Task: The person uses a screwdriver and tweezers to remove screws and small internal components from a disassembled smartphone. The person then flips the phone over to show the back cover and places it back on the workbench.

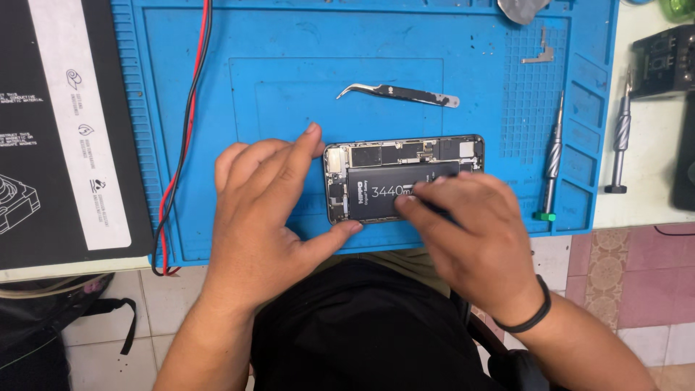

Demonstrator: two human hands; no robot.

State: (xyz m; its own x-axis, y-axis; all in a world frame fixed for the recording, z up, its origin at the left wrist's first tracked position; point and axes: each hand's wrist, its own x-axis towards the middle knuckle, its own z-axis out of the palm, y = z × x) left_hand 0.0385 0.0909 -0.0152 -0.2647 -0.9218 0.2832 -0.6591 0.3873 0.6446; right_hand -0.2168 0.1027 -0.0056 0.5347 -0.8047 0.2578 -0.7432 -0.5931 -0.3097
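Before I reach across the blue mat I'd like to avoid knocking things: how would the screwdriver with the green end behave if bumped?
The screwdriver has a round, slim metal shaft lying flat on the mat, so it would probably roll sideways. It looks rigid, likely fairly heavy for its width. The mat's raised edge ridges might stop it.

Blue work mat (217,94) with opened phone (402,177), tweezers (398,93), screwdriver (554,159), red-and-black wires (190,108).

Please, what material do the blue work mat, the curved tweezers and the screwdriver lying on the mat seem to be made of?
The blue work mat looks like soft, matte silicone or rubber, with moulded ridges and small compartments. The curved tweezers seem to be metal with a dull grey finish. The screwdriver appears to be shiny metal with a fluted grip and a green end cap, probably plastic.
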